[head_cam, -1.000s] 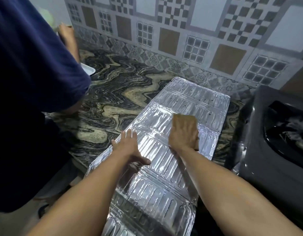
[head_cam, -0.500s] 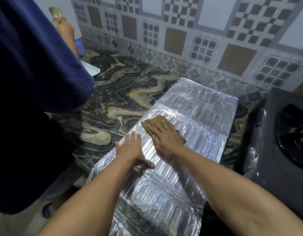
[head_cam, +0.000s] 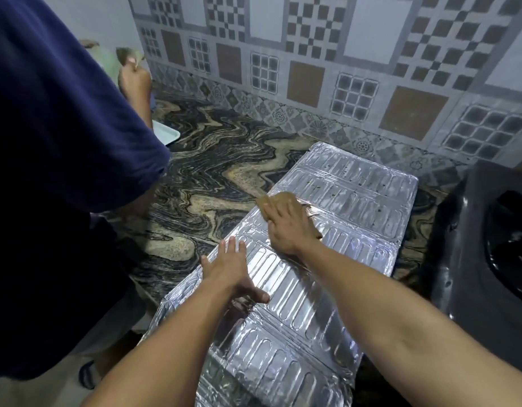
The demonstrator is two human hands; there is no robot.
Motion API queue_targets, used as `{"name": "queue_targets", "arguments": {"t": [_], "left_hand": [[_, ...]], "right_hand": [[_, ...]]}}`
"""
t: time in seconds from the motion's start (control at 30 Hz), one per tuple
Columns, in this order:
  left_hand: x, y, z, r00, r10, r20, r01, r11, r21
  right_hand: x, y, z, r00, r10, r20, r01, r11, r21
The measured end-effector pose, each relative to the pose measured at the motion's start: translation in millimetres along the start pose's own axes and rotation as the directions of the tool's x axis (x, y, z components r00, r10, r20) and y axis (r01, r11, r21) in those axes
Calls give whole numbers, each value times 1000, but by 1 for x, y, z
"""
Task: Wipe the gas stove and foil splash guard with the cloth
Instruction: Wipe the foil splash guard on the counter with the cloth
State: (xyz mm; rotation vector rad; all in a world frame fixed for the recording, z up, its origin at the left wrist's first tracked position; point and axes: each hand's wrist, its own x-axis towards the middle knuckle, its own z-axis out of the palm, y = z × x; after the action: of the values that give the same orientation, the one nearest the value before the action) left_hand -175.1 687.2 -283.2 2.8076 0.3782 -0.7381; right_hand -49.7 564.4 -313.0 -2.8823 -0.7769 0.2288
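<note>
A foil splash guard (head_cam: pixel 298 292) lies flat and unfolded on a marbled black-and-tan countertop (head_cam: pixel 212 183), running from the near edge toward the patterned tile wall (head_cam: pixel 312 69) at the far side. The person's left hand (head_cam: pixel 230 270) rests palm-down on the middle section of the foil, fingers straight and slightly spread, thumb out to the right, holding nothing. The right hand (head_cam: pixel 286 227) lies just beyond it, fingers extended and flat on a brown cloth (head_cam: pixel 279 199), pressing it onto the foil near the guard's left edge at a fold line; part of the cloth shows past the fingertips on the far side and a corner shows at the right of the wrist. Small dark and greenish specks dot the far foil panels. The dark gas stove (head_cam: pixel 483 254) sits at the right, just beside the guard's far panels, its burner area only partly in frame. A second person in a dark blue shirt (head_cam: pixel 57 142) fills the left side, one hand (head_cam: pixel 135 79) raised near the far left wall and gripping something too blurred to identify. A white tray (head_cam: pixel 165 133) rests on the counter below that hand.
</note>
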Motion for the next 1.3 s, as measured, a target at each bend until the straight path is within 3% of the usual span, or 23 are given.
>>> {"name": "queue_targets", "arguments": {"t": [0.17,0.33,0.4,0.57,0.6,0.67,0.73,0.8,0.87,0.97,1.07,1.23,1.3], "left_hand": [[-16,-1,2,999,-31,36,28,997,67],[-37,-8,14,999,-50,19,49,999,23],[-44,-9,19,997,-71,19,70,997,40],[-62,-13,-2,970,-180,161,166,982,94],[-63,-12,-7,969,-202,140,184,974,129],[-61,-6,-11,987,-160,-1,157,964,216],[-52,0,-8,996,-61,-60,72,977,199],[-40,2,0,999,-13,-33,17,991,130],[-31,-3,11,999,-24,28,21,995,94],[-27,-10,19,999,-8,46,8,1000,16],[-33,-11,17,1000,7,13,-7,1000,-8],[-40,-2,6,1000,-18,-12,19,998,67],[-41,1,-8,995,-23,-93,31,996,80]], "right_hand": [[-54,-2,9,998,-64,-28,65,997,32],[-84,29,7,955,250,-159,-235,966,106],[-96,27,5,935,328,-137,-310,941,135],[-127,-19,14,980,172,-101,-156,977,147],[-130,-28,17,982,168,-81,-154,976,156],[-135,-43,17,986,165,-24,-159,974,161],[-140,-53,13,989,141,37,-146,977,157],[-147,-59,13,990,119,72,-129,980,153],[-154,-57,21,991,136,15,-137,978,156],[-161,-21,25,924,358,-133,-341,930,139],[-158,29,18,805,588,-83,-575,807,138],[-151,39,21,769,628,-117,-622,778,90],[-152,37,22,767,629,-131,-621,778,96]]}}
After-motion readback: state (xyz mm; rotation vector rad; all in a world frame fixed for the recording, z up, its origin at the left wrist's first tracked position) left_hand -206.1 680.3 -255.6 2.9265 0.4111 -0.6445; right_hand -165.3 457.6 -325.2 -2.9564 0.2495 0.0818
